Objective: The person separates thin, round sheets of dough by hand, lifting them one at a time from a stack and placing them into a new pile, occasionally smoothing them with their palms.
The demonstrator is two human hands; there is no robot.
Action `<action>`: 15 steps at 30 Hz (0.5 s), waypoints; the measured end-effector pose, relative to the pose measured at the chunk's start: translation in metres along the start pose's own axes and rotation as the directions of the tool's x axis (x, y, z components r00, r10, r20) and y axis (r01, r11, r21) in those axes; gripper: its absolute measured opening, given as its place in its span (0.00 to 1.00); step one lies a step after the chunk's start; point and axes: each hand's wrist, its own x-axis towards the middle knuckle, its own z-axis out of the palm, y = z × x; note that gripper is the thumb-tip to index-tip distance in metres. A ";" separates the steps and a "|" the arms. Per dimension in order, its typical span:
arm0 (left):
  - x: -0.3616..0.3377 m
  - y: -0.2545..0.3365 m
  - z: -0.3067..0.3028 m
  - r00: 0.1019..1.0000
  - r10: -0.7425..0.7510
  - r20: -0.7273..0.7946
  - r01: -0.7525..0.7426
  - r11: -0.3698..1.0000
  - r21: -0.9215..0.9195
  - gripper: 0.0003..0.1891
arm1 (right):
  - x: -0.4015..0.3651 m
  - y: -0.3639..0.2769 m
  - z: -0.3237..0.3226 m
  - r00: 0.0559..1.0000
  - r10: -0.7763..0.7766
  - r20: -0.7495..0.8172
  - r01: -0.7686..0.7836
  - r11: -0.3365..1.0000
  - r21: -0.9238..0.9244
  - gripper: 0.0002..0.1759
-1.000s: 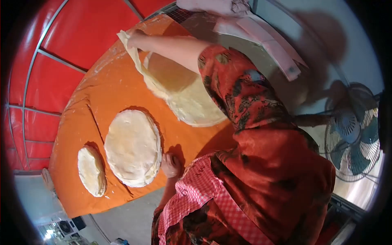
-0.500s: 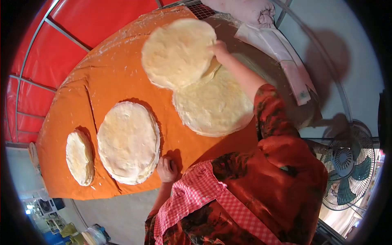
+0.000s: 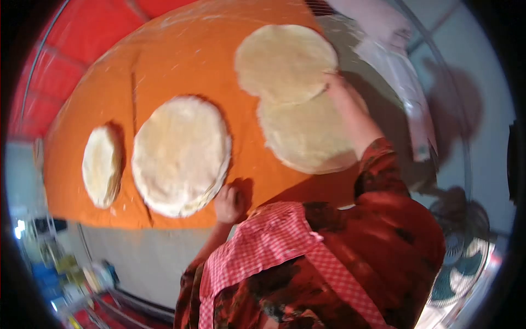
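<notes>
When the work surface was inspected, the right hand (image 3: 332,82) held the right-hand rim of a pale dough round (image 3: 285,63) in a narrow pinch, although blur made the exact placement of the fingers uncertain. The round lay flat towards the far right of the orange cloth (image 3: 186,60), its near part overlapping a second round (image 3: 307,134). That second round sat nearer the person, against the cloth's right side, with the right forearm crossing above its right part. The left hand (image 3: 231,203) was at the near edge of the surface, its fingers curled in, just beside the lower right rim of a large stack of rounds (image 3: 181,153). This large stack occupied the middle of the near edge. A smaller stack (image 3: 101,167) was noted to its left, apart from it and close to the near left corner. Beyond the right edge of the cloth ran a grey strip (image 3: 378,90), with a pale plastic wrapping (image 3: 392,71) along its outer edge. The person wore a red patterned garment (image 3: 378,236) and a checked apron (image 3: 257,236).
</notes>
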 end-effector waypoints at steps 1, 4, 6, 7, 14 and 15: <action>-0.002 -0.002 -0.003 1.000 -0.020 0.019 0.020 1.000 0.005 0.08 | -0.017 -0.021 0.008 0.985 0.059 0.162 -0.064 0.998 0.026 0.25; -0.006 -0.004 -0.007 0.999 -0.036 -0.001 0.036 0.997 -0.063 0.07 | 0.023 -0.049 0.063 0.991 -0.057 -0.118 0.060 0.998 0.021 0.25; -0.008 -0.009 -0.009 0.999 -0.032 -0.004 0.031 0.997 -0.065 0.07 | 0.007 -0.119 0.126 0.946 -0.322 -0.038 0.310 0.932 -0.186 0.22; -0.015 -0.017 -0.009 1.000 -0.024 0.005 0.025 0.997 -0.079 0.07 | -0.017 -0.126 0.149 0.915 -0.403 0.008 0.390 0.881 -0.269 0.22; -0.028 -0.026 -0.008 0.999 -0.020 -0.036 0.016 0.993 -0.113 0.07 | -0.305 -0.010 0.251 0.584 -0.236 0.777 0.800 0.329 -0.501 0.28; -0.031 -0.029 -0.008 0.999 -0.008 -0.040 0.002 0.991 -0.134 0.06 | -0.321 -0.005 0.267 0.527 -0.177 0.831 0.835 0.288 -0.468 0.29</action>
